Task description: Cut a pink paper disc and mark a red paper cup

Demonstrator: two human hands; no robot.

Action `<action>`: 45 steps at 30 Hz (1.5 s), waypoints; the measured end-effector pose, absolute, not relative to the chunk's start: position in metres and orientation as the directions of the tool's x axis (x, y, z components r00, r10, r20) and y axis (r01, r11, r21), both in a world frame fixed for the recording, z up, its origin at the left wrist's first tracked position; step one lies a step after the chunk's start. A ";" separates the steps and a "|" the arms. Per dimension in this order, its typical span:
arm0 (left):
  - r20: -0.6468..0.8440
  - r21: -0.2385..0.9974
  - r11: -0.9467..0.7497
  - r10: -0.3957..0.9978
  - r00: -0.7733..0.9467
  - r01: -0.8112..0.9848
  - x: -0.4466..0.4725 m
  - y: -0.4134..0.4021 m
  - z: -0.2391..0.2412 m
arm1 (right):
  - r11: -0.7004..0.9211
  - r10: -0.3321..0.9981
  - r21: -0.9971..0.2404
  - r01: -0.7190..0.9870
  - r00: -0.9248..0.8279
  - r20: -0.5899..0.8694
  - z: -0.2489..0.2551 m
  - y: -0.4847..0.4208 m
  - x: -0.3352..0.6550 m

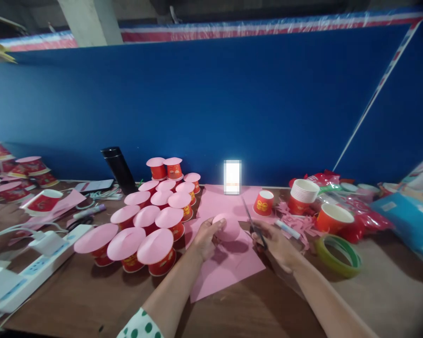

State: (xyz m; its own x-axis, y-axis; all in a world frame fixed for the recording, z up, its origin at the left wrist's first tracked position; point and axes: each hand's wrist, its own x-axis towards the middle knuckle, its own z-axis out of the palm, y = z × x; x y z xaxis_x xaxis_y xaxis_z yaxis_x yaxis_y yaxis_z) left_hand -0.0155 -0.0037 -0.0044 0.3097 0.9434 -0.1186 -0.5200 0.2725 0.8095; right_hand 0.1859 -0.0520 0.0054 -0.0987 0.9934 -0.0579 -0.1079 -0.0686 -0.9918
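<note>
My left hand is closed on a pink paper disc, held just above a pink paper sheet lying on the brown table. My right hand grips a pair of scissors with the blades pointing up and away, close to the right of the disc. To the left of my left hand stand several red paper cups topped with pink paper cones, grouped in rows.
A stack of white-rimmed red cups, single red cups, pink scraps, a green tape roll and a marker lie right. A white power strip, black bottle and more cups are left. A blue board stands behind.
</note>
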 end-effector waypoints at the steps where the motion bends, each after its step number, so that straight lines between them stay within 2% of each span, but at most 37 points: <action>1: -0.119 0.804 0.273 0.945 0.306 -0.529 -0.016 -0.004 -0.004 | -0.087 0.990 -0.993 -0.082 -0.122 -0.077 0.006 -0.053 0.184; 7: -0.111 0.785 0.288 0.937 0.332 -0.549 -0.015 -0.007 0.000 | -0.030 0.984 -0.999 0.014 -0.177 -0.032 0.010 -0.057 0.176; 10: -0.097 0.783 0.278 0.938 0.333 -0.556 -0.015 -0.007 0.000 | -0.048 0.979 -0.997 0.053 -0.197 -0.058 0.013 -0.059 0.173; 18: -0.116 0.819 0.290 0.929 0.353 -0.495 -0.016 -0.008 0.001 | -0.120 0.963 -0.992 0.041 -0.240 -0.127 0.016 -0.061 0.171; 36: -0.210 0.800 0.354 0.921 0.327 -0.483 -0.015 -0.008 0.009 | -0.105 0.964 -0.990 0.099 -0.233 -0.126 0.019 -0.061 0.175; 45: -0.191 0.793 0.354 0.917 0.350 -0.496 -0.016 -0.008 0.009 | -0.117 0.960 -0.990 0.083 -0.246 -0.134 0.018 -0.060 0.178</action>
